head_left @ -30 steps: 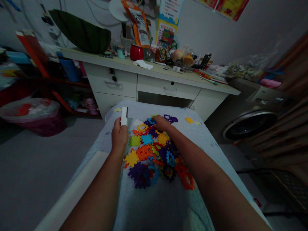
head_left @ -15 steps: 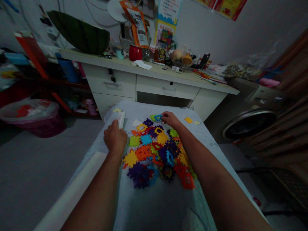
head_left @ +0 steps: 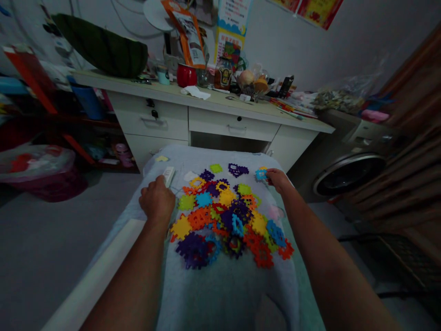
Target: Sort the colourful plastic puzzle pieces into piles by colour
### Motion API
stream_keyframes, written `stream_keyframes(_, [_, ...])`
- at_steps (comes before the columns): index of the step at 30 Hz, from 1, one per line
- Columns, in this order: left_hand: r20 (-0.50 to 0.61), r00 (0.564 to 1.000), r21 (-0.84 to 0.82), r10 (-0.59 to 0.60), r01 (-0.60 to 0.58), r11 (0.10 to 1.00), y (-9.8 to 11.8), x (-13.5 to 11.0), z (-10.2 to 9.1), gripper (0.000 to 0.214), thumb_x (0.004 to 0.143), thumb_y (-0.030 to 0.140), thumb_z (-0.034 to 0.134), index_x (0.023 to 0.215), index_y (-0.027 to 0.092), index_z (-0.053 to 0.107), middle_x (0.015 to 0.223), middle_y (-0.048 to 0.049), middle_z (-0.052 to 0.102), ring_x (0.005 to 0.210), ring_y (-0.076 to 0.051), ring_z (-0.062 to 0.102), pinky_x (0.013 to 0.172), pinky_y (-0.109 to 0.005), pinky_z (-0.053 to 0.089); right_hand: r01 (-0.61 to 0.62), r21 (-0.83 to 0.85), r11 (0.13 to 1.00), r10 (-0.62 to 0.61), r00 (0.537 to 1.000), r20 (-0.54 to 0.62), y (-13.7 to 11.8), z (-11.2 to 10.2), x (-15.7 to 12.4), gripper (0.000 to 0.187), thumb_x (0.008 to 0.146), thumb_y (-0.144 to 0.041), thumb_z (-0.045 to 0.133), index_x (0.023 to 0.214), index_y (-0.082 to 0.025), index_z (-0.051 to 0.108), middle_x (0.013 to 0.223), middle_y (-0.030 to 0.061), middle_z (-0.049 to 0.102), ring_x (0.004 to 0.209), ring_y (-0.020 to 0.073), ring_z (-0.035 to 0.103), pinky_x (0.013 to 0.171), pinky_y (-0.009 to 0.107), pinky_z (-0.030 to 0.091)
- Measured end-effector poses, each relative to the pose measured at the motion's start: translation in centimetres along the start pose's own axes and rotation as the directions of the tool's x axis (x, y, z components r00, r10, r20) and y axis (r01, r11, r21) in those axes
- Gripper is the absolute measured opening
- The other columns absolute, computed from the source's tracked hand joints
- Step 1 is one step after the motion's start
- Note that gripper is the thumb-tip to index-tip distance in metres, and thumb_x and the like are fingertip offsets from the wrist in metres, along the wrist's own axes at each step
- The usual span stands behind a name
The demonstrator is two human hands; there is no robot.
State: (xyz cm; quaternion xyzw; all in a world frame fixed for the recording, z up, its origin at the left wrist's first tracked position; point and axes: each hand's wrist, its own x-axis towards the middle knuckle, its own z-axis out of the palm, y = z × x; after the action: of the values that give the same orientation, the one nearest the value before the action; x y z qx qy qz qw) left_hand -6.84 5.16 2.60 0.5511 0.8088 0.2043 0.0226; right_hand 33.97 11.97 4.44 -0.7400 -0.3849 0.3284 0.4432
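Observation:
A heap of coloured interlocking foam pieces (head_left: 227, 220) lies on a pale cloth-covered table (head_left: 220, 294) in front of me. My left hand (head_left: 156, 202) is closed round a small white bar-shaped object (head_left: 168, 176) at the heap's left edge. My right hand (head_left: 279, 180) is out at the far right of the heap, its fingers pinched on a blue foam piece (head_left: 261, 174). A green piece (head_left: 216, 168) and a purple piece (head_left: 237, 170) lie apart at the far side.
A white desk with drawers (head_left: 206, 119) stands just beyond the table, crowded with a red mug (head_left: 186, 76), bottles and fruit. A washing machine (head_left: 347, 174) sits to the right. A pink bin with a plastic bag (head_left: 37, 170) is on the floor at left.
My right hand has moved from the heap's far middle out to the right, carrying a blue piece. My left hand has lowered the white object towards the table.

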Motion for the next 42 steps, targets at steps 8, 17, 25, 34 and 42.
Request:
stream_keyframes(8, [0.077, 0.997, 0.024, -0.008, 0.006, 1.000, 0.1, -0.1, -0.5, 0.047, 0.084, 0.025, 0.048, 0.129, 0.015, 0.052, 0.118, -0.0202, 0.062, 0.111, -0.039, 0.055, 0.083, -0.051, 0.048, -0.010, -0.138, 0.990, 0.000, 0.997, -0.075, 3.6, -4.2, -0.5, 0.005, 0.076, -0.012, 0.059, 0.078, -0.016, 0.061, 0.056, -0.0021, 0.054, 0.044, 0.0096, 0.047, 0.044, 0.022, 0.036])
stream_keyframes(17, [0.074, 0.997, 0.049, -0.018, 0.014, 0.999, -0.1, -0.1, -0.7, 0.047, 0.082, 0.021, 0.048, 0.128, 0.016, 0.051, 0.116, -0.0204, 0.061, 0.110, -0.040, 0.054, 0.077, -0.046, 0.048, 0.212, -0.720, 0.661, -0.270, 0.962, 0.035, 5.4, -4.1, -1.4, 0.054, 0.073, -0.041, 0.073, 0.120, -0.016, 0.061, 0.116, 0.0131, 0.065, 0.104, 0.0249, 0.062, 0.087, 0.033, 0.046])
stream_keyframes(25, [0.063, 0.997, 0.022, -0.031, 0.030, 0.999, -0.4, -0.1, -0.6, 0.049, 0.083, 0.017, 0.046, 0.132, 0.017, 0.049, 0.123, -0.0195, 0.059, 0.114, -0.039, 0.051, 0.082, -0.049, 0.046, 0.147, -0.823, 0.548, -0.257, 0.966, 0.002, 4.9, -4.0, -2.2, 0.050, 0.077, -0.031, 0.068, 0.125, -0.019, 0.060, 0.123, 0.0138, 0.061, 0.114, 0.0279, 0.057, 0.095, 0.037, 0.043])
stream_keyframes(34, [-0.198, 0.943, -0.107, 0.266, -0.290, 0.951, 1.6, -1.1, -0.2, 0.048, 0.086, 0.026, 0.046, 0.133, 0.016, 0.050, 0.139, -0.0155, 0.049, 0.129, -0.034, 0.040, 0.105, -0.048, 0.034, 0.456, -0.687, 0.566, -0.368, 0.885, 0.284, 0.0, 2.1, -1.5, 0.040, 0.081, -0.026, 0.065, 0.120, -0.018, 0.061, 0.122, 0.0103, 0.063, 0.113, 0.0217, 0.058, 0.100, 0.035, 0.042])
stream_keyframes(42, [-0.013, 0.845, -0.234, 0.534, -0.522, 0.820, 2.2, -0.6, 2.2, 0.039, 0.088, 0.030, 0.044, 0.119, 0.015, 0.061, 0.122, -0.0114, 0.064, 0.117, -0.026, 0.054, 0.105, -0.038, 0.037, 0.410, -0.644, 0.646, -0.296, 0.912, 0.284, -2.1, 8.2, -1.3, 0.032, 0.076, -0.014, 0.063, 0.107, -0.017, 0.066, 0.110, 0.0109, 0.070, 0.105, 0.0246, 0.063, 0.089, 0.031, 0.047])
